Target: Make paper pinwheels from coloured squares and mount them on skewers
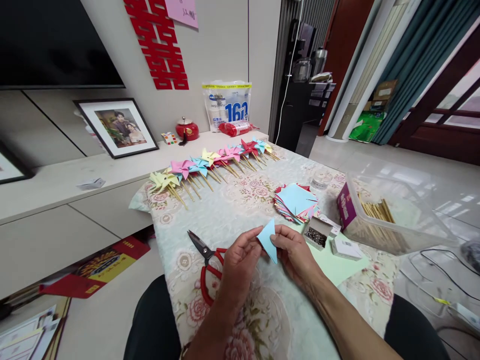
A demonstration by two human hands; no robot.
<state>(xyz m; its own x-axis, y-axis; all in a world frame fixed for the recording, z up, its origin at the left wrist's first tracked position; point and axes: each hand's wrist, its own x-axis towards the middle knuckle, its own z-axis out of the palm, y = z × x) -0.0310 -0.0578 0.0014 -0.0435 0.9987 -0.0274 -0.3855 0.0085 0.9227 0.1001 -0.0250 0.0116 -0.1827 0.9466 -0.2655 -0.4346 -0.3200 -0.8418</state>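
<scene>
Blue paper [268,240], folded to a triangle, sits pinched between my two hands just above the desk [240,210], near its front edge. My left hand [240,262] grips the left corner, fingers closed on it; my right hand [294,255] holds the right edge, thumb and fingers pressed together on the sheet.

Red-handled scissors [207,265] lie on the floral cloth just left of my left hand, blades pointing away from me. Beyond my hands rests a fanned stack of coloured squares [296,202], blue on top. Just right of it stands an open small box of pins [317,234], with a white box [345,247] beside that on a pale green sheet [335,265]. A clear tub [393,215] holding wooden sticks occupies the right side of the desk.

Along the far edge, a row of finished pinwheels [210,162] in yellow, pink, blue and red lies with sticks pointing toward me. Behind them, on a low shelf [56,185], I see a framed photo [116,127], a red pot [186,129] and a white bag [227,105].
</scene>
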